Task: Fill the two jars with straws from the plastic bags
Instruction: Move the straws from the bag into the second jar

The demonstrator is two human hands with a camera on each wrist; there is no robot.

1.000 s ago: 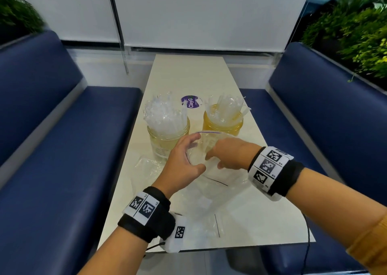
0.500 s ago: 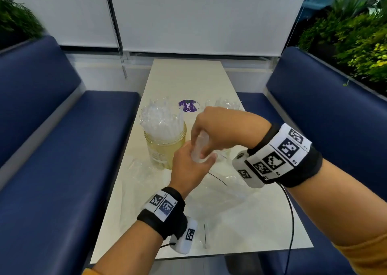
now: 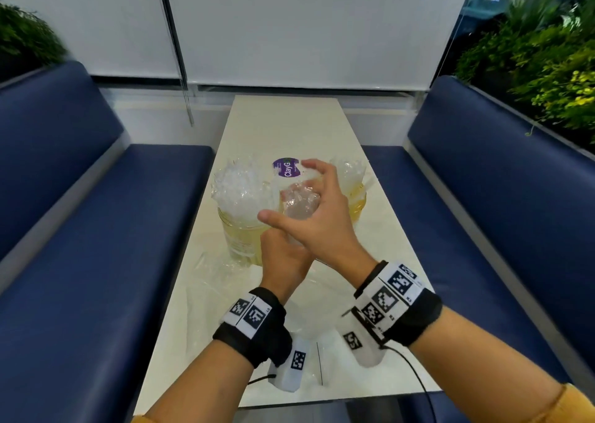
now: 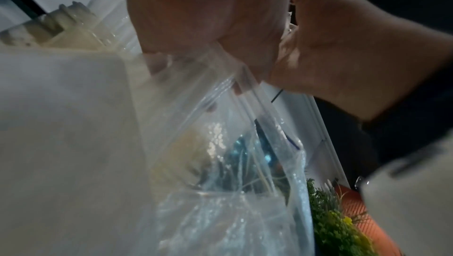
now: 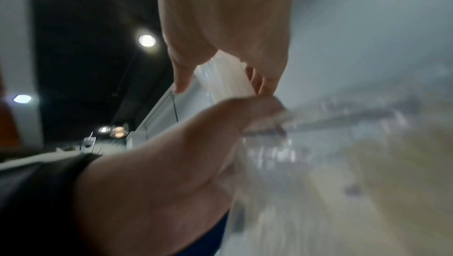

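The right hand has risen since half a second ago, its fingers curled round a bundle of straws between the two jars. The left hand stays below it, pinching the bag mouth above the surface.
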